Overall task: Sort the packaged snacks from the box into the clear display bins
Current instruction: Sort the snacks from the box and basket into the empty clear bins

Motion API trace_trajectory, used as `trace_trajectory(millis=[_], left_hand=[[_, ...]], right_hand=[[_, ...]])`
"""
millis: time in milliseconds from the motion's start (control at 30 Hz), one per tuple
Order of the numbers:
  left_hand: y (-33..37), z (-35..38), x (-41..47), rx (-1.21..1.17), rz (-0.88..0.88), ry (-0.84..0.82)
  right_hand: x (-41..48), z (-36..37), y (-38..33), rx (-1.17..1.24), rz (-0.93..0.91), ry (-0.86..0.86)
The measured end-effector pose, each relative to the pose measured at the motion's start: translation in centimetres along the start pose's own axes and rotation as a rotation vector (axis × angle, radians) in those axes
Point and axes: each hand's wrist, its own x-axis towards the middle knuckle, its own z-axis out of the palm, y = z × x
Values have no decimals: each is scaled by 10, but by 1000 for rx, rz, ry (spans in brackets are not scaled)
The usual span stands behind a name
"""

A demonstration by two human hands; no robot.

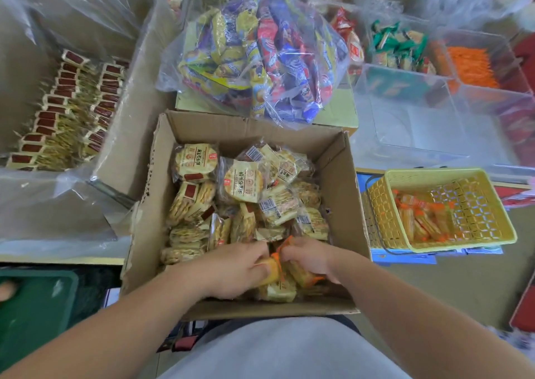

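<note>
Far left: lined carton [136,103], rows of red-labelled packets [66,103] inside. Centre: cardboard box [341,176] full of snack packs [246,182]. Near its front wall, left hand [240,268] and right hand [311,255] meet, fingers of both curled around orange-ended packets [273,265] low inside the box. Right: yellow basket [434,172] holding more of them, with a clear bin [405,124] behind it

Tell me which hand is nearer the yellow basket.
Right. The right hand, inside the cardboard box, lies left of the yellow basket beyond the box's wall. The left hand sits beside it, farther left. Both grip orange-trimmed packets.
</note>
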Motion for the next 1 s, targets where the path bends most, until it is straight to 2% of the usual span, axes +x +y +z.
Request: trace_trajectory(millis=[167,300,400,433,533,600,667,767,833,1000], left_hand=[[-4,10,7,156,10,-4],[0,6,13,270,-11,46],[16,7,27,333,46,138],[24,9,33,307,83,113],[39,14,49,146,109,-122],[40,16,54,145,74,-216],[36,13,54,167,41,-242],[33,0,47,219,-21,-301],[31,-8,41,264,-66,-337],[17,-21,28,224,-153,-237]], right_hand=[[-7,-31,-17,-403,-179,148],[-9,-50,-15,-519,-291,299],[-9,-46,-9,-587,-345,310],[-10,-44,-7,-584,-356,311],[-17,-44,-5,-462,-382,332],[-24,-48,-6,-420,-362,302],[-29,-51,-6,-462,-269,189],[-34,-45,-3,-674,-72,-13],[-33,-34,0,-819,10,-72],[-20,-21,-1,-883,58,-111]])
